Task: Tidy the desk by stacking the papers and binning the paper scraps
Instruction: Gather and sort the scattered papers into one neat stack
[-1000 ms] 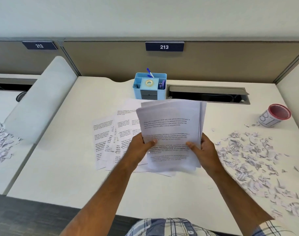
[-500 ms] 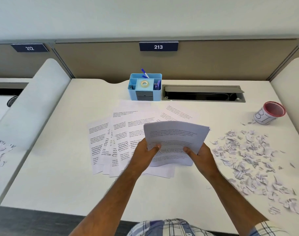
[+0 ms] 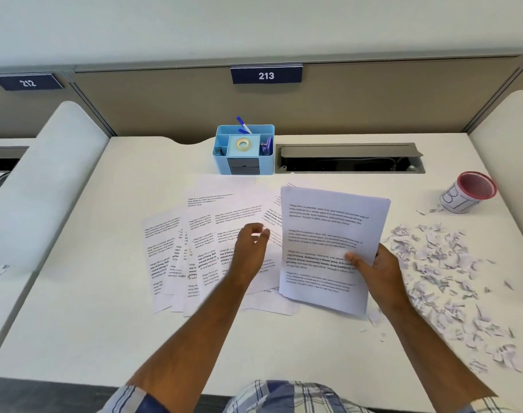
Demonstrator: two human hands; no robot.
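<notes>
Two hands were in shot: the left hand (image 3: pixel 250 251) and the right hand (image 3: pixel 376 268). One gathered stack of papers (image 3: pixel 329 234) sat at about three o'clock of centre, and one fan of loose sheets (image 3: pixel 206 231) at nine o'clock, its sheets overlapping too much to count. One blue organiser (image 3: pixel 244 166) stood at twelve o'clock, holding one tape roll (image 3: pixel 243 143). One cup (image 3: pixel 467 192) showed at two o'clock. The paper scraps (image 3: pixel 445 269) were too many to count. Two number plates showed: 212 (image 3: pixel 27 82) and 213 (image 3: pixel 266 75).

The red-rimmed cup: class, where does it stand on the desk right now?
In the head view the red-rimmed cup stands at the desk's far right, beyond the paper scraps and right of the open cable tray.
</notes>
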